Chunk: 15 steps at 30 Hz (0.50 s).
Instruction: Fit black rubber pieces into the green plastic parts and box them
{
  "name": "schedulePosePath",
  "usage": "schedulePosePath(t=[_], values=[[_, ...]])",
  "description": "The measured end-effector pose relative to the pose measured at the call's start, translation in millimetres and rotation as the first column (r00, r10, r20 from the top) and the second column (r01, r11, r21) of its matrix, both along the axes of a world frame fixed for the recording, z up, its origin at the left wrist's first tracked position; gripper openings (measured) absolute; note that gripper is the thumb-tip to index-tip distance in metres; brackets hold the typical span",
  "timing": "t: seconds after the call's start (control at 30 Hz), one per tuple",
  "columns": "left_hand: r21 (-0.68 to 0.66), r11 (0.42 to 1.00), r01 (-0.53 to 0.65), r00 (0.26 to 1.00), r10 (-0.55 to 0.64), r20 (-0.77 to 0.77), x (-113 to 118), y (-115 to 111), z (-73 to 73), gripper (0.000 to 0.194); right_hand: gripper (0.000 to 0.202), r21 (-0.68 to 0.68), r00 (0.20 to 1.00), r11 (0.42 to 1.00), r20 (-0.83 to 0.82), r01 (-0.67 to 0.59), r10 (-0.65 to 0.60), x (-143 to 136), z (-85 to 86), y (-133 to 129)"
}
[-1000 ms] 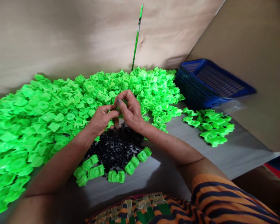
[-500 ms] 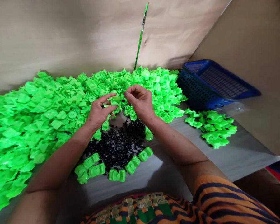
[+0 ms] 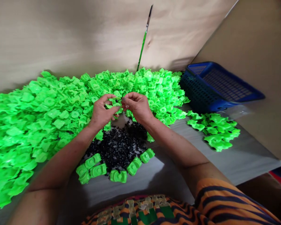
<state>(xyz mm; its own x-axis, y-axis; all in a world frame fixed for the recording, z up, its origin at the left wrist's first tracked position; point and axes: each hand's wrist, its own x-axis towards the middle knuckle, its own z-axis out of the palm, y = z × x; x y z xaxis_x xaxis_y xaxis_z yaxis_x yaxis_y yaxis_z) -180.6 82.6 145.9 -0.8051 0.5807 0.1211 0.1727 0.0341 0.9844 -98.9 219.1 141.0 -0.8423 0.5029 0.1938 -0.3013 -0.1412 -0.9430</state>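
My left hand (image 3: 101, 113) grips a light green plastic toy car body (image 3: 117, 108) between thumb and fingers, its hollow side partly in view. Close against it, my right hand (image 3: 140, 107) pinches a small black wheel axle (image 3: 117, 100), mostly hidden by the fingertips, at the car body. Below both hands lies a heap of black wheel axles (image 3: 121, 144). Several green car bodies rest right side up along its near edge, among them one car body (image 3: 118, 176) at the front.
A large pile of green car bodies (image 3: 49, 114) spreads behind and to the left. On the right sits a group of green cars (image 3: 219, 131), some with black wheels. Beyond it a blue plastic basket (image 3: 199, 90) stands tilted by the wall. A thin green-and-black stick (image 3: 144, 40) rises behind the pile.
My right hand has moved left and slightly down, bringing the black axle to the car body. My left hand still holds the car body, now turned somewhat. The whole view has shifted slightly.
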Motion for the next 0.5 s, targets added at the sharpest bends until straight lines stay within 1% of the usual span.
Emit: schedulePosePath(t=[0.13,0.23,0.4,0.5], values=[[-0.007,1.000,-0.020,1.000,0.020,-0.021,2.3,0.5,1.3,0.047,0.041,0.107,0.999,0.994,0.012,0.036,-0.038,0.5,-2.8,-3.5],[0.003,1.000,-0.012,1.000,0.012,-0.026,3.8,0.9,2.2,0.045,0.034,0.195,0.997,0.978,0.016,0.072,-0.076,0.8,-5.2,-4.0],[-0.009,1.000,0.006,1.000,-0.006,-0.009,3.8,0.8,2.0,0.044,0.024,0.263,0.994,0.961,0.048,0.083,-0.099,1.3,-5.5,-1.3],[-0.013,1.000,0.012,1.000,-0.013,-0.011,2.0,0.5,2.3,0.045,0.018,0.300,0.992,0.948,0.034,0.107,-0.123,2.6,-2.8,-0.1]])
